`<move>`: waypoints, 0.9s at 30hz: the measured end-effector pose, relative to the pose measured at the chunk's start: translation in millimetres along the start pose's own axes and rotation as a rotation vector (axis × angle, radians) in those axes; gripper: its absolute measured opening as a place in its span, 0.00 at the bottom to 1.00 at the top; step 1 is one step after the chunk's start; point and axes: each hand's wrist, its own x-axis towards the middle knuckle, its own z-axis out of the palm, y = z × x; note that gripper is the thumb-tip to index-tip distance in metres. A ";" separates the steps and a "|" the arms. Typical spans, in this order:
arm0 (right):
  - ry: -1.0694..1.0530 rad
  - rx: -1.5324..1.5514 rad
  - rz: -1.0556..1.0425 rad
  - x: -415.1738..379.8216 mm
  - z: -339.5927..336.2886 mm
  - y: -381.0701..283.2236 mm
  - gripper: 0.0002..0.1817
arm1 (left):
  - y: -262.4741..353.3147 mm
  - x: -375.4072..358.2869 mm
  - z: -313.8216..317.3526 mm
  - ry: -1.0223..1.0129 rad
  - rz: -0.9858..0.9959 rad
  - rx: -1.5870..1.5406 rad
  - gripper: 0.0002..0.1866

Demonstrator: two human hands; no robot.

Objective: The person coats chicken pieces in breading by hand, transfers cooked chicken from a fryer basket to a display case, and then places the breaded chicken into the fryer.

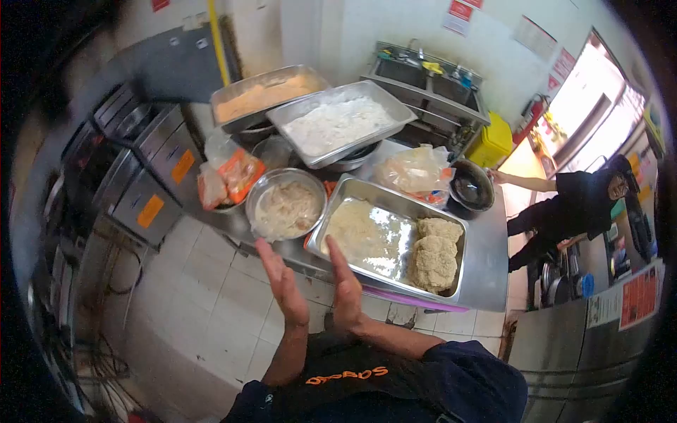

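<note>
My left hand [283, 287] is held up in front of the bench with its fingers straight and nothing in it. Facing it palm to palm, with a gap between, is my right hand [345, 287], also empty with fingers stretched out. Just beyond the left fingertips stands a metal bowl [321, 185] of pale, wet-looking pieces. The right fingertips appear over the near left corner of a steel tray [367, 276]; contact cannot be made out. Loose crumbs [356, 229] lie in the tray's left part, and several crumb-coated pieces [434, 261] are heaped at its right end.
Behind are a pan of white flour-like powder [338, 120] and a pan of orange powder [264, 95]. Plastic bags [412, 169] and a dark bowl [471, 187] sit on the bench [486, 254]. A person in black [578, 204] reaches toward that bowl. A sink [402, 70] stands behind.
</note>
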 end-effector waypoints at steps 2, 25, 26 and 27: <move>0.081 -0.060 -0.014 16.3 -22.5 -13.3 0.38 | -7.8 15.8 8.4 0.045 0.025 -0.035 0.33; 0.178 -1.202 0.866 26.4 -87.3 173.6 0.27 | -83.3 141.3 -4.2 -0.390 -0.274 0.007 0.33; 0.117 -1.230 0.953 27.6 -83.7 184.2 0.27 | -86.2 147.6 -5.2 -0.407 -0.280 0.010 0.32; 0.052 -1.253 1.040 27.8 -81.8 195.4 0.27 | -91.4 152.7 -6.5 -0.420 -0.279 0.005 0.32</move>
